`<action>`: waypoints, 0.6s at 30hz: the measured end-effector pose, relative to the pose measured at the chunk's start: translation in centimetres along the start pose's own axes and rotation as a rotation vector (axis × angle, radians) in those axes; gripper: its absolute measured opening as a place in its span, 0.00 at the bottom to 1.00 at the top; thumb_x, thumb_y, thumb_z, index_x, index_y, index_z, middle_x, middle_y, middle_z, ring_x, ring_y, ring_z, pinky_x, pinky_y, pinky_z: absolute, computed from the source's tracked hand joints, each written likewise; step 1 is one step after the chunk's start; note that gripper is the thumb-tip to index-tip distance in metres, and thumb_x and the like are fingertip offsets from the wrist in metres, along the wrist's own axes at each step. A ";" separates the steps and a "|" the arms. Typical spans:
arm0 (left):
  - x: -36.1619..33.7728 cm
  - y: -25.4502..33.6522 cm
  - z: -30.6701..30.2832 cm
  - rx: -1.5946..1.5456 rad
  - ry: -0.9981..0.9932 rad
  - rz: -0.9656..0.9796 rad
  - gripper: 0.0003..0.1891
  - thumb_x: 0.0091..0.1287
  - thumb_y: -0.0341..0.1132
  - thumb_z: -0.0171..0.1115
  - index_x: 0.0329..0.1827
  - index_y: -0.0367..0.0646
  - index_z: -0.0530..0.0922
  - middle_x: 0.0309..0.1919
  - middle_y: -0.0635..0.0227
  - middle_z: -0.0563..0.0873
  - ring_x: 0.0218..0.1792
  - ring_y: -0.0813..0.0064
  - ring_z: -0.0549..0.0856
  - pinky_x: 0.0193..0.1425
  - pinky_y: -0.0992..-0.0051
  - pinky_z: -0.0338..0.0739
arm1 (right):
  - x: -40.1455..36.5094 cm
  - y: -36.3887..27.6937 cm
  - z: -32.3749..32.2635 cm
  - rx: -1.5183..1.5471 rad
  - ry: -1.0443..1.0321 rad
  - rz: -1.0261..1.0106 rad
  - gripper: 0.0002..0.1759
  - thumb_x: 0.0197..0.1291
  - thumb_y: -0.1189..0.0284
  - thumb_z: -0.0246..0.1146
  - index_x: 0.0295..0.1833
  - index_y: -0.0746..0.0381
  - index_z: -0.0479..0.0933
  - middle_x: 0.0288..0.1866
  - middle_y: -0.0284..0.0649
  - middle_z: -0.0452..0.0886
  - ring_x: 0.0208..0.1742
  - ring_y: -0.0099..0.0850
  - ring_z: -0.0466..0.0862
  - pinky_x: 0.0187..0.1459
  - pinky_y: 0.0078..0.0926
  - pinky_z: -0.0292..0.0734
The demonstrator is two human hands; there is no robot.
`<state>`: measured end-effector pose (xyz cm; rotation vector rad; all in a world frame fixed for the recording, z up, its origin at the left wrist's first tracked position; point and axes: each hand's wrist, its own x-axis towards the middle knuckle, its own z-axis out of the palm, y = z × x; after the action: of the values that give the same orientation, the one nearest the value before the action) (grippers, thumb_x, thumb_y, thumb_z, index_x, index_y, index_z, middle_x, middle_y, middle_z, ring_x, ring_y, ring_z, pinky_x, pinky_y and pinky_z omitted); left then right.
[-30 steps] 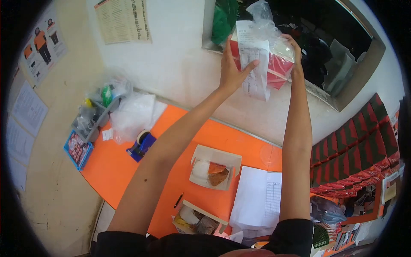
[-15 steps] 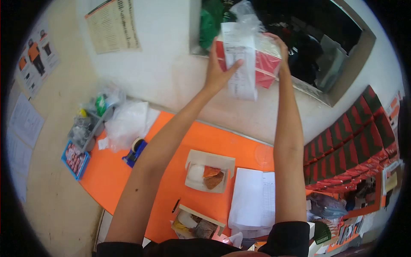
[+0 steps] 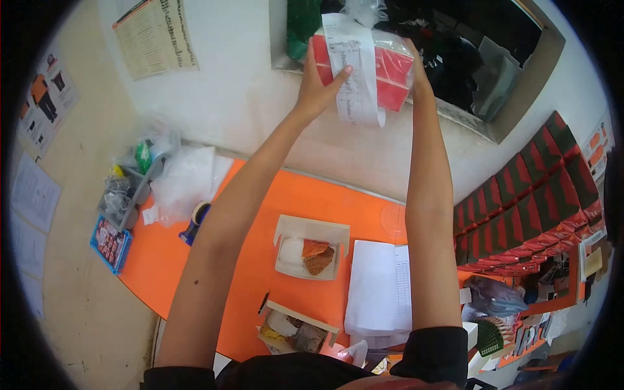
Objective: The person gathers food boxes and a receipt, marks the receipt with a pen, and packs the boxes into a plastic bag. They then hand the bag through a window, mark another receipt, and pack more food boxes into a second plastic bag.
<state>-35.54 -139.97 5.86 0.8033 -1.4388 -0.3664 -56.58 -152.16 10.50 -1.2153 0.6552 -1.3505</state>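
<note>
Both my hands hold up red food boxes (image 3: 394,65), seemingly stacked, in a clear plastic bag in front of the wall opening. My left hand (image 3: 320,88) grips the left side, its thumb pressing on a long printed receipt (image 3: 351,84) that hangs down the front. My right hand (image 3: 418,70) clasps the right side, its fingers partly hidden behind the bag. The bag's gathered top (image 3: 365,12) sticks up above the boxes. Below my arms, an open food box (image 3: 286,224) with rice and brown and orange food sits on the orange table (image 3: 279,192).
Closer to me is a second open food box (image 3: 328,322), with a pen (image 3: 264,301) beside it and papers (image 3: 370,286) to its right. A tape dispenser (image 3: 194,224), plastic bags (image 3: 185,182) and a grey bin (image 3: 133,195) lie left. Red-and-black folded boxes (image 3: 526,201) are stacked right.
The whole view has shifted, so the table and opening appear a little higher and further left. My hands still hold the bagged boxes at the opening; the receipt's lower end now curls.
</note>
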 end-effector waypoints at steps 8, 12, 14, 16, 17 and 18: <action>1.0 -0.1 -0.4 -0.131 -0.071 -0.005 0.51 0.58 0.50 0.65 0.72 0.41 0.38 0.67 0.48 0.57 0.68 0.59 0.59 0.68 0.66 0.57 | 1.9 0.7 -0.4 -0.029 0.088 -0.081 0.24 0.60 0.51 0.54 0.46 0.62 0.75 0.40 0.43 0.81 0.36 0.32 0.83 0.39 0.29 0.80; 1.2 -0.4 -1.3 -0.152 -0.114 -0.058 0.45 0.62 0.48 0.61 0.72 0.40 0.43 0.67 0.49 0.57 0.67 0.58 0.60 0.69 0.65 0.56 | 2.8 0.8 -0.5 -0.135 0.280 -0.139 0.21 0.57 0.56 0.58 0.43 0.64 0.77 0.35 0.40 0.81 0.34 0.31 0.83 0.37 0.27 0.79; 1.1 -1.4 -1.4 -0.009 -0.038 0.036 0.39 0.65 0.49 0.56 0.71 0.37 0.49 0.67 0.49 0.57 0.67 0.57 0.61 0.68 0.66 0.56 | 4.0 1.7 -1.4 -0.212 0.353 -0.166 0.27 0.52 0.52 0.58 0.44 0.66 0.79 0.40 0.45 0.81 0.42 0.35 0.81 0.44 0.28 0.74; -0.5 -0.7 -1.1 0.071 0.063 0.015 0.38 0.66 0.50 0.55 0.70 0.36 0.51 0.66 0.49 0.57 0.66 0.56 0.62 0.68 0.66 0.57 | 4.4 1.5 -1.5 -0.285 0.423 -0.197 0.32 0.46 0.48 0.59 0.44 0.68 0.81 0.45 0.50 0.81 0.50 0.39 0.79 0.52 0.29 0.69; -1.5 -0.2 -1.0 0.147 0.172 -0.022 0.37 0.66 0.51 0.54 0.69 0.35 0.54 0.65 0.48 0.58 0.64 0.55 0.63 0.68 0.66 0.57 | 4.0 1.6 -1.3 -0.298 0.432 -0.182 0.33 0.46 0.47 0.58 0.45 0.66 0.80 0.47 0.51 0.80 0.53 0.40 0.78 0.55 0.30 0.68; -2.3 -0.5 -0.8 0.149 0.167 -0.004 0.37 0.66 0.51 0.54 0.69 0.35 0.54 0.65 0.48 0.58 0.64 0.55 0.63 0.68 0.66 0.57 | 3.7 1.6 -1.1 -0.312 0.442 -0.165 0.34 0.46 0.45 0.57 0.47 0.64 0.80 0.50 0.52 0.79 0.56 0.41 0.76 0.57 0.31 0.66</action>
<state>-34.95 -138.54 3.90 0.9355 -1.3191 -0.1913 -56.31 -156.26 9.76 -1.2431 1.1304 -1.7241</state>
